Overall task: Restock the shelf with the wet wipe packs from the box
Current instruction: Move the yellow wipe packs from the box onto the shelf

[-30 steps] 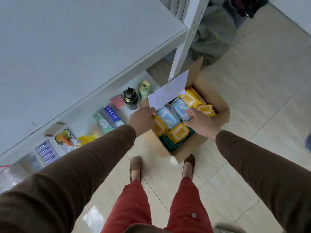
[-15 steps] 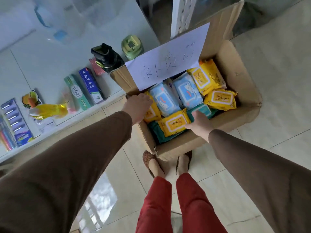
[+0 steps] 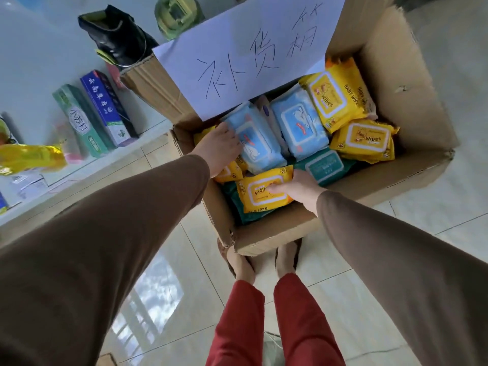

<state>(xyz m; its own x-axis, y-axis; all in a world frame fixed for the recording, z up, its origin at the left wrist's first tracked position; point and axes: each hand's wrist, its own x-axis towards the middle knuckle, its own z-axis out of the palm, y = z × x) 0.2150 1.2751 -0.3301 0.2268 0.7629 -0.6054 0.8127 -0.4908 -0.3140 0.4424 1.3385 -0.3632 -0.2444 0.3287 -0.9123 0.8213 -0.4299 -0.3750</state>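
"补货箱" on paper sign [image 3: 253,56], "BABY WIPES" on yellow packs [image 3: 336,95]

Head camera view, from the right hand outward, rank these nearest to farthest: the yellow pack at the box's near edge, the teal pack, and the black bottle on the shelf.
From the right hand:
1. Yellow pack at the near edge: the hand grips its right end.
2. Teal pack: in the box, just beyond the hand.
3. Black bottle: on the shelf, far to the left, past the box.

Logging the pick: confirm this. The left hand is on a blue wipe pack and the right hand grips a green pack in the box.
Not quite. The head view shows the right hand gripping a yellow baby wipes pack, not green. The left hand is on a blue wipe pack in the cardboard box.
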